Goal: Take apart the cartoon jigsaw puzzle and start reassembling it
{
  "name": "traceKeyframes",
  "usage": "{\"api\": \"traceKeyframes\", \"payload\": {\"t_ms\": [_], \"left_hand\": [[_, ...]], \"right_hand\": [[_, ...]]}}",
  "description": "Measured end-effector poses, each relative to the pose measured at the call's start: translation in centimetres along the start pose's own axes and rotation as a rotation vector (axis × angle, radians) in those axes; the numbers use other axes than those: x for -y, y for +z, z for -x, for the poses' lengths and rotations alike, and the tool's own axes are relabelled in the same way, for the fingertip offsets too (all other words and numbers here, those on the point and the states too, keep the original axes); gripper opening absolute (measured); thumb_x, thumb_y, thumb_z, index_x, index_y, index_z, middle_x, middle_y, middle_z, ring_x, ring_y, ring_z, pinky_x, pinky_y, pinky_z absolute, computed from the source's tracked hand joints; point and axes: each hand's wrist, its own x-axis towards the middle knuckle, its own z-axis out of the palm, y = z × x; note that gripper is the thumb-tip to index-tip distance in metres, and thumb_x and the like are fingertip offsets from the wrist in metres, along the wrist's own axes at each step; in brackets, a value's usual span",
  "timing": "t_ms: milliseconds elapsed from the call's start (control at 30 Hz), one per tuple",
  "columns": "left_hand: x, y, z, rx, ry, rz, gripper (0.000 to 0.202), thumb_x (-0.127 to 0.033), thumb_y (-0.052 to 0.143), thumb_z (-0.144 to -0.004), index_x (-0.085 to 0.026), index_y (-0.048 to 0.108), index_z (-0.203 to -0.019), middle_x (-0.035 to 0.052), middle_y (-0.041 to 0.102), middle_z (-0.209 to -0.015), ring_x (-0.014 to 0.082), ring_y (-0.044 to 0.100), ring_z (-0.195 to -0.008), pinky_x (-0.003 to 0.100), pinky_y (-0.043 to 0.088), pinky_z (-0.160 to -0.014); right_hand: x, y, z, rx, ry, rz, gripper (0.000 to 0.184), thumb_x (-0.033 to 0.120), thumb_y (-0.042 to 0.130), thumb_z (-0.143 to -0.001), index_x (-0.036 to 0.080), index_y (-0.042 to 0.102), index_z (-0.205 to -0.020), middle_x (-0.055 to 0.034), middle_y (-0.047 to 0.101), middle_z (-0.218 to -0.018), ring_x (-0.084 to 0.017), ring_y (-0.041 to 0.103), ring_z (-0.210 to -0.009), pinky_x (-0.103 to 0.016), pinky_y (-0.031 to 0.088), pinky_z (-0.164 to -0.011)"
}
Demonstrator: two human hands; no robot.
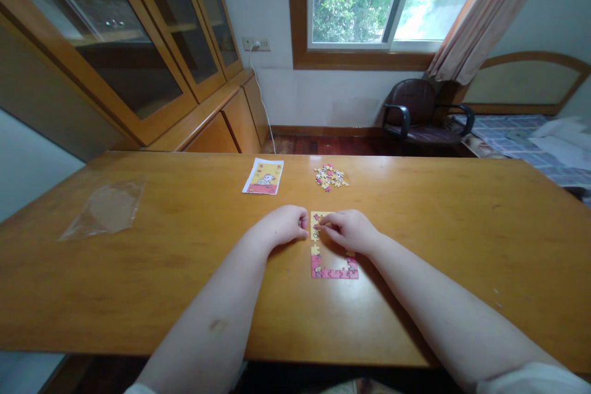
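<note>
A partly joined jigsaw puzzle lies on the table before me, its border pieces yellow at the top and pink at the bottom around a bare middle. My right hand covers its upper right part. The thumb and fingertips of that hand come together on a small puzzle piece by the upper left border. Just left of the border rests my left hand, fingers curled in, with nothing visible in them. Beyond the hands is a pile of loose puzzle pieces, yellow, pink and white.
A picture card with a white animal on yellow and pink lies at the far side of the wooden table. To the left is a clear plastic bag. Past the table stand a glass-door cabinet and an office chair.
</note>
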Motion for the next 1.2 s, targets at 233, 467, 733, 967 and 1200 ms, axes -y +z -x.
{"api": "traceKeyframes", "payload": {"t_ms": [233, 467, 733, 967, 1200], "left_hand": [[0.3, 0.6, -0.7, -0.018, 0.084, 0.231, 0.017, -0.025, 0.063, -0.066, -0.019, 0.057, -0.08, -0.0024, 0.063, -0.072, 0.0131, 0.057, -0.066, 0.022, 0.041, -0.058], [0.0, 0.8, -0.8, 0.055, 0.106, 0.33, 0.019, -0.024, 0.063, -0.066, -0.018, 0.058, -0.083, -0.0024, 0.062, -0.072, 0.0132, 0.058, -0.068, 0.023, 0.044, -0.062], [0.5, 1.3, -1.3, 0.067, 0.126, 0.359, 0.022, -0.022, 0.064, -0.066, -0.018, 0.057, -0.087, -0.0025, 0.062, -0.072, 0.0131, 0.058, -0.068, 0.023, 0.045, -0.064], [0.0, 0.9, -1.1, 0.089, 0.125, 0.41, 0.025, -0.021, 0.063, -0.068, -0.018, 0.057, -0.091, -0.0018, 0.063, -0.073, 0.0133, 0.059, -0.069, 0.024, 0.045, -0.064], [0.6, 0.7, -1.5, 0.013, 0.111, 0.356, 0.021, -0.03, 0.06, -0.074, -0.018, 0.058, -0.092, -0.0004, 0.066, -0.076, 0.0139, 0.06, -0.069, 0.024, 0.044, -0.064]], "right_hand": [[0.2, 0.4, 0.2, -0.011, -0.084, 0.031, 0.022, 0.033, 0.054, -0.087, 0.025, 0.07, -0.1, -0.0029, 0.073, -0.084, -0.015, 0.065, -0.071, -0.024, 0.04, -0.064], [0.3, 0.5, 0.3, -0.014, -0.141, 0.065, 0.023, 0.035, 0.052, -0.089, 0.024, 0.072, -0.093, -0.0034, 0.072, -0.08, -0.013, 0.062, -0.067, -0.023, 0.038, -0.061], [0.0, 0.8, 0.1, -0.027, -0.203, 0.047, 0.02, 0.032, 0.054, -0.089, 0.023, 0.073, -0.087, -0.0032, 0.071, -0.074, -0.012, 0.06, -0.062, -0.022, 0.035, -0.058], [-0.1, 0.6, 0.2, -0.042, -0.203, 0.029, 0.019, 0.03, 0.055, -0.088, 0.022, 0.073, -0.088, -0.0036, 0.072, -0.076, -0.013, 0.061, -0.063, -0.022, 0.037, -0.059], [0.0, 0.4, 0.1, -0.002, -0.141, 0.003, 0.02, 0.029, 0.054, -0.087, 0.022, 0.072, -0.092, -0.0045, 0.073, -0.081, -0.014, 0.064, -0.068, -0.023, 0.04, -0.063]]}}
